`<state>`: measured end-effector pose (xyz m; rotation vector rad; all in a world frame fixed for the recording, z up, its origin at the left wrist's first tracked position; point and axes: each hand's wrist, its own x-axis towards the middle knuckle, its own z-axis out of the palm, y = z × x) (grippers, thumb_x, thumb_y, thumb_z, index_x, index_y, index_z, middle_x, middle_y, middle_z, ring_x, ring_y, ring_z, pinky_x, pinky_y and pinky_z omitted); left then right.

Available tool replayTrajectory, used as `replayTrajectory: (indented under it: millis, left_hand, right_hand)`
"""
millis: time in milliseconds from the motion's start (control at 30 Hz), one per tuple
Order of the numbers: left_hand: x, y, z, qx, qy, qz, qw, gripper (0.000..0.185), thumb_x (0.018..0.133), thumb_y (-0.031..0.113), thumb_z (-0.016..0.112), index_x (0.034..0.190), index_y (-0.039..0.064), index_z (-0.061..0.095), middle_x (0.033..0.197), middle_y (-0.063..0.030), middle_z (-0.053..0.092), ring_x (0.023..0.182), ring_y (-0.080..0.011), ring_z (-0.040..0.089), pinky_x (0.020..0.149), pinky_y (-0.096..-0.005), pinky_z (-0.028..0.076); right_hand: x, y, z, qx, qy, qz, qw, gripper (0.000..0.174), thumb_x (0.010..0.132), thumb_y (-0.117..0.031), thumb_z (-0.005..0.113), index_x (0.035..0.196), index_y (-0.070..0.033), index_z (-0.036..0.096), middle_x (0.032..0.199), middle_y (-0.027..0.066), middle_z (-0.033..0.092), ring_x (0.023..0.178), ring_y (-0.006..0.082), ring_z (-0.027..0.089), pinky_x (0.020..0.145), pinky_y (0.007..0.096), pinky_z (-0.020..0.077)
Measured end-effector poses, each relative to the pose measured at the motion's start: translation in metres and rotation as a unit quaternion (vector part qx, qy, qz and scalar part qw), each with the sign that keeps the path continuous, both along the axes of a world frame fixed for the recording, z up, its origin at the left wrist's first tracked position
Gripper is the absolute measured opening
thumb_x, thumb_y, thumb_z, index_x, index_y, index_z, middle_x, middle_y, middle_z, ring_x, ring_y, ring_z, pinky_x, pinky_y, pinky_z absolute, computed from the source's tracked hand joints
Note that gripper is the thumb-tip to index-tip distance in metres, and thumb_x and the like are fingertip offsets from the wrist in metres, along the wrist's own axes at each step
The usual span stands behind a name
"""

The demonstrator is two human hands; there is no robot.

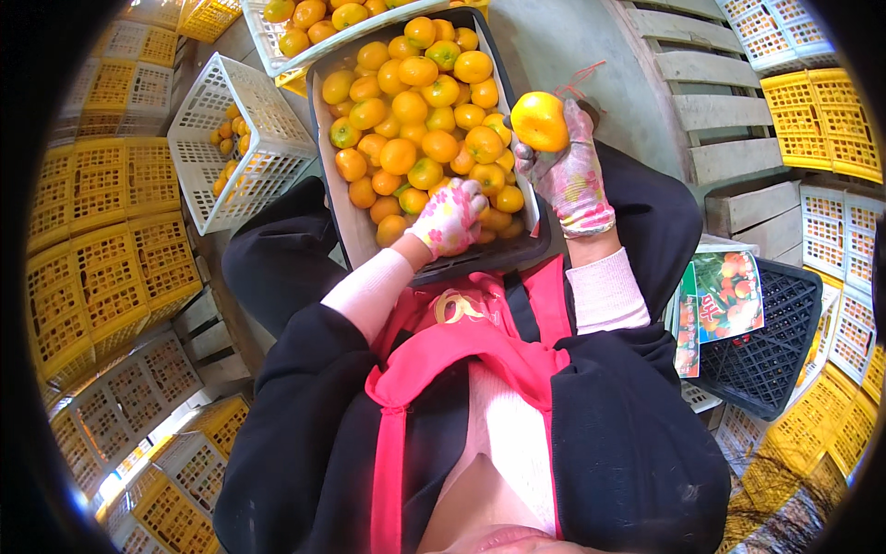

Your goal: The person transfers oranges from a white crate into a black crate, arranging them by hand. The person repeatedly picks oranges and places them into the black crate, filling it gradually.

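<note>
In front of me stands a black plastic crate point(443, 268) with a pale liner, filled with orange mandarins point(408, 107); some have green patches. Over the crate's right rim, my right hand point(572, 179), in a flowered knit glove, grips a single mandarin point(538, 121) between thumb and fingers. My left hand point(450, 216), gloved alike, lies low over the fruit near the crate's front edge. Its fingers are curled, and whether they hold anything is hidden.
A white crate point(239, 131) with some mandarins sits tilted at left; another white crate point(332, 41) of fruit lies beyond. Stacked yellow crates point(104, 277) line the left side. At right are a wooden pallet point(706, 69), a black basket point(761, 360) and a printed carton point(730, 294).
</note>
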<state>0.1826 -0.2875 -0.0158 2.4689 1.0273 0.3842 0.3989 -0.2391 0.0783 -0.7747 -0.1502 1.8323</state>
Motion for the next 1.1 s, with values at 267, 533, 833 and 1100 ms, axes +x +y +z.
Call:
replayTrajectory:
  millis: [267, 533, 833, 1100]
  left_hand:
    - [-0.018, 0.007, 0.005, 0.095, 0.027, 0.154, 0.983, 0.037, 0.079, 0.017, 0.073, 0.114, 0.01, 0.064, 0.124, -0.0154, 0.056, 0.115, -0.0399, 0.053, 0.098, -0.0498, 0.045]
    - [-0.024, 0.006, -0.019, 0.117, 0.129, 0.109, 0.979, 0.047, 0.079, 0.023, 0.074, 0.124, 0.012, 0.064, 0.136, -0.0142, 0.055, 0.123, -0.0393, 0.052, 0.104, -0.0497, 0.043]
    - [-0.028, -0.004, -0.012, 0.053, 0.169, 0.162, 0.971, 0.066, 0.073, 0.023, 0.079, 0.136, 0.017, 0.058, 0.144, -0.0139, 0.049, 0.126, -0.0381, 0.049, 0.105, -0.0496, 0.043]
    - [-0.005, -0.018, 0.014, -0.083, 0.1, 0.162, 0.978, 0.058, 0.081, 0.036, 0.076, 0.127, 0.006, 0.059, 0.12, -0.0217, 0.063, 0.108, -0.0427, 0.062, 0.094, -0.0472, 0.051]
  right_hand:
    - [0.012, -0.001, 0.022, 0.067, 0.013, -0.029, 0.997, 0.053, 0.097, -0.055, 0.059, 0.121, -0.008, 0.059, 0.107, 0.0132, 0.067, 0.071, 0.0241, 0.063, 0.063, 0.0338, 0.055]
    - [0.02, -0.004, 0.028, 0.035, 0.039, -0.065, 0.996, 0.048, 0.098, -0.051, 0.059, 0.122, -0.01, 0.06, 0.109, 0.0146, 0.069, 0.072, 0.0242, 0.065, 0.064, 0.0339, 0.0558]
    - [0.025, -0.006, 0.033, 0.052, 0.062, -0.072, 0.994, 0.045, 0.1, -0.047, 0.058, 0.121, -0.007, 0.058, 0.102, 0.0125, 0.067, 0.074, 0.0228, 0.064, 0.064, 0.0348, 0.0537]
    - [0.024, -0.009, 0.034, 0.055, 0.04, -0.062, 0.996, 0.05, 0.099, -0.051, 0.058, 0.124, -0.008, 0.058, 0.111, 0.0185, 0.068, 0.074, 0.024, 0.065, 0.065, 0.034, 0.0561]
